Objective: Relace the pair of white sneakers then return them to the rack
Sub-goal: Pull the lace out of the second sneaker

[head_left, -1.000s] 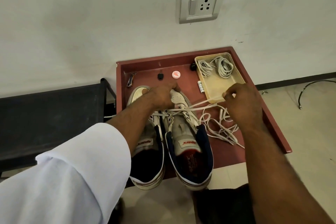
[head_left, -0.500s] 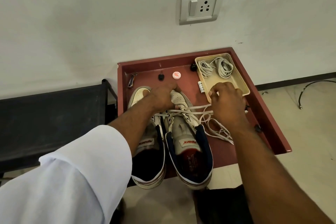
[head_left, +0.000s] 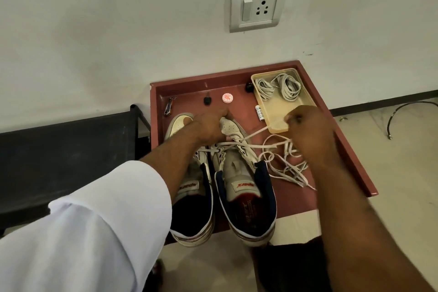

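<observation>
On red tray [head_left: 350, 149] | left hand [head_left: 208, 128] is gripping right sneaker [head_left: 241, 173] toe | right hand [head_left: 310, 130] is pinching white lace [head_left: 257, 133], pulling taut

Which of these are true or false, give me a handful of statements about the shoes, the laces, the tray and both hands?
1. The right hand pinches a lace running from the right shoe. True.
2. The left hand rests in the yellow tray. False: it grips the toe of the right shoe.
3. Two lace bundles lie in the yellow tray. True.
4. Both shoes are fully laced. False: only the right shoe's lowest eyelets show lace; loose lace lies beside it.
</observation>
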A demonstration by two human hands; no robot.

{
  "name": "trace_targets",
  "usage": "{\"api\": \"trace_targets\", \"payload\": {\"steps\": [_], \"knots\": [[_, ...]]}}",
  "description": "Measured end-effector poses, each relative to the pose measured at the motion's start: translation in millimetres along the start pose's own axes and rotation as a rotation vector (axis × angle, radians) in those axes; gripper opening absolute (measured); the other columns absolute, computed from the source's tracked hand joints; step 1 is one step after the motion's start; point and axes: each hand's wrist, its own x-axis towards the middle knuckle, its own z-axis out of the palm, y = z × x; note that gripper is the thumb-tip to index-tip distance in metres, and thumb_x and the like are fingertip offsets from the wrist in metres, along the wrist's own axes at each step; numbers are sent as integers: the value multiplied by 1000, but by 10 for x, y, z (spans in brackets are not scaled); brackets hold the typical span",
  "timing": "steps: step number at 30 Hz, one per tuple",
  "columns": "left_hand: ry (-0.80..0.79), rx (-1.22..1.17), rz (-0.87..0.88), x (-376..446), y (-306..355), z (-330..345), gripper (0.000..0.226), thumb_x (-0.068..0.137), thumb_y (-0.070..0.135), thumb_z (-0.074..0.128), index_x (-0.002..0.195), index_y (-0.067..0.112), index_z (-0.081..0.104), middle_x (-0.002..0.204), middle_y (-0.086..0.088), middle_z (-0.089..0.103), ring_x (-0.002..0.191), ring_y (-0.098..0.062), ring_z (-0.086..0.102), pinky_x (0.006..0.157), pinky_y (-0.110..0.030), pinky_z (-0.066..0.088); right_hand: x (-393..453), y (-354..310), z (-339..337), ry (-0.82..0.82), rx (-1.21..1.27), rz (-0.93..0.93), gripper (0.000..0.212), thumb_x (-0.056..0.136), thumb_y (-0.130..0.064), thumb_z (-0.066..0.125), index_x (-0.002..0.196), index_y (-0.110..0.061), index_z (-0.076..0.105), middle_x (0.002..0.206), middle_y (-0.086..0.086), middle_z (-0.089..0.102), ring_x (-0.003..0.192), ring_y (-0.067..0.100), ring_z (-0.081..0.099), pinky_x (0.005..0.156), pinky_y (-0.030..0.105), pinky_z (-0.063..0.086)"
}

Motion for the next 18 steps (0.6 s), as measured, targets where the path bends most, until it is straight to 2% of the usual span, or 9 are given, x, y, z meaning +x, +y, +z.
{"api": "trace_targets", "payload": {"steps": [3, 5, 7, 8, 10, 12, 15, 18], "knots": [[9, -8, 11, -8, -7, 9, 55, 76, 18, 84, 121, 29, 55, 97, -1, 61, 86, -20, 66, 74, -37, 60, 21, 167, -272, 277, -79, 18, 20, 94, -9, 57, 103, -2, 73, 102, 17, 69, 89, 26, 61, 75, 25, 37], [16, -6, 13, -9, -11, 18, 57, 74, 18, 85, 121, 30, 55, 103, -2, 62, 90, -21, 65, 76, -38, 60, -4, 176, -276, 307, -227, 2, 21, 91, -13, 63, 108, -6, 72, 112, 18, 62, 102, 36, 57, 76, 30, 39], [22, -1, 22, -11, -14, 24, 58, 74, 19, 85, 122, 28, 55, 103, -2, 63, 92, -21, 64, 78, -36, 59, -42, 98, -132, 183, -355, -79, 31, 89, -18, 68, 120, -16, 68, 129, 13, 51, 112, 34, 50, 85, 37, 44], [25, -5, 24, -18, -14, 24, 58, 74, 19, 85, 123, 28, 55, 102, -1, 63, 93, -20, 64, 78, -35, 58, -60, 37, -21, 71, -303, -131, 35, 89, -18, 68, 124, -19, 66, 133, 8, 49, 113, 28, 52, 89, 36, 47], [28, -12, 26, -25, -19, 32, 57, 74, 18, 85, 122, 27, 55, 100, 3, 62, 93, -18, 63, 78, -32, 57, -110, -79, 243, -233, -97, -160, 31, 91, -14, 63, 122, -19, 67, 126, 1, 59, 104, 17, 59, 88, 28, 51], [32, 1, 30, -29, -15, 35, 57, 75, 20, 84, 122, 29, 55, 92, 9, 59, 89, -16, 62, 74, -26, 51, -139, -116, 490, -408, -111, -152, 24, 92, -17, 62, 113, -18, 71, 112, 4, 70, 98, 19, 65, 89, 33, 53], [30, 18, 23, -33, -18, 34, 56, 77, 22, 83, 124, 30, 53, 85, 13, 56, 85, -13, 58, 65, -20, 41, -119, -114, 587, -410, -159, -101, 11, 90, -18, 65, 90, -11, 73, 90, 8, 71, 85, 25, 66, 77, 33, 54], [24, -19, 28, -47, -10, 19, 56, 76, 19, 83, 123, 27, 54, 92, 6, 62, 84, -13, 61, 69, -24, 50, -79, -98, 528, -348, -207, -173, 15, 93, -14, 57, 82, -10, 64, 89, 7, 55, 85, 27, 59, 71, 30, 44]]}}
